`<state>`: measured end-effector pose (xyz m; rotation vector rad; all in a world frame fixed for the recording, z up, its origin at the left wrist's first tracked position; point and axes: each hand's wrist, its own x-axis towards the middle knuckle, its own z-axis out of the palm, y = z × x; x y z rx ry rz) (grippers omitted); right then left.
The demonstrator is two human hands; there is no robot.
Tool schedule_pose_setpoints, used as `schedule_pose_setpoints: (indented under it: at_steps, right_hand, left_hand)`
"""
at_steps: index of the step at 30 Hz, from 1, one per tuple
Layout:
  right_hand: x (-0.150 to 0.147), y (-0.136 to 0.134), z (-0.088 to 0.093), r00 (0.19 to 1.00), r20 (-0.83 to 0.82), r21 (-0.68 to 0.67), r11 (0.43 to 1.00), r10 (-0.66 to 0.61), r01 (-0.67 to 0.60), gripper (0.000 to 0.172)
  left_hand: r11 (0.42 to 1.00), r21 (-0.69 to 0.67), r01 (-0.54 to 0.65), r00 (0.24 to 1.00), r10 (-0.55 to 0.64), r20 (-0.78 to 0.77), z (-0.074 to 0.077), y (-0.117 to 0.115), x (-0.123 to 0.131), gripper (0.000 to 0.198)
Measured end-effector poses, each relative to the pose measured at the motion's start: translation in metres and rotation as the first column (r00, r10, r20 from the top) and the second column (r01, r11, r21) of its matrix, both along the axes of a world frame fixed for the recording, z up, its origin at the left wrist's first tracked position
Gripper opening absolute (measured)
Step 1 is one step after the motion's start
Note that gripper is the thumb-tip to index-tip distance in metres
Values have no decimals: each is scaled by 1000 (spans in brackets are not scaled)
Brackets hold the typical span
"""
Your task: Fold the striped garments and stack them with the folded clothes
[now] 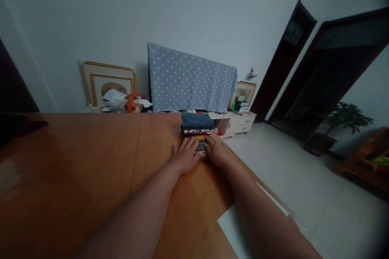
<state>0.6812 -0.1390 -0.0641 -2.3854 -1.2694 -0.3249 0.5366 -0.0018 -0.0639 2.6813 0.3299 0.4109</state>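
A stack of folded textiles (197, 131) is located just right of centre, on a glossy wood-veneer tabletop (91, 162). The stack is set close to the tabletop's right edge. A navy folded cloth (197, 121) is placed on top, a red-and-white patterned layer (197, 131) is seen beneath it, and a striped layer (200, 147) is exposed lower down at the near side.

The left hand (184, 156) is laid palm-down against the near left of the stack, with its fingers spread and no grip observed. The right hand (217, 149) is held flat in the same manner at the near right, its fingertips (208, 138) resting on the folded layers. The hand state is therefore wide and open on both sides. This two-sided flat contact appears suited to keeping the layers pressed and aligned, though that is inferred.

Behind the tabletop, a dotted blue-grey cloth (191, 79) is draped upright at upper centre. A framed picture (106, 85) is leaned against the wall at centre left, and a white low cabinet (238, 123) is placed at centre right. A potted plant (343, 120) is seen at far right.
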Motion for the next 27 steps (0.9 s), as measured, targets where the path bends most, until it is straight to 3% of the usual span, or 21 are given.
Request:
schedule_pose_setpoints:
  at_steps: [4, 8, 11, 13, 16, 19, 23, 27]
  right_hand:
    - [5, -6, 7, 1000, 18, 146, 989, -25, 22, 49]
    - [14, -15, 11, 977, -52, 416, 885, -205, 207, 52]
    - [18, -21, 13, 932, -93, 460, 815, -352, 353, 53]
    - [19, -23, 15, 921, -80, 471, 800, -380, 371, 51]
    - [16, -20, 16, 951, -41, 491, 823, -305, 285, 47]
    - [12, -13, 16, 993, 42, 468, 880, -106, 74, 42]
    - [8, -2, 10, 986, 101, 229, 962, 130, -150, 45]
    - [8, 6, 3, 991, 21, 33, 990, 134, -134, 47]
  left_hand:
    - [992, -66, -103, 968, 116, 223, 3, 8, 1, 53]
    - [952, -182, -247, 854, 303, 424, 1, 25, 4, 42]
    - [916, -239, -321, 798, 398, 453, -1, 32, 4, 36]
    - [922, -223, -318, 785, 387, 484, 1, 31, 3, 33]
    - [958, -149, -245, 802, 286, 525, 8, 22, 1, 33]
    - [991, -19, -133, 861, 125, 493, 13, 9, -1, 39]
    - [993, 114, -33, 958, -1, 286, 8, -2, -2, 49]
    - [993, 120, 0, 999, -6, 52, 0, -2, -1, 55]
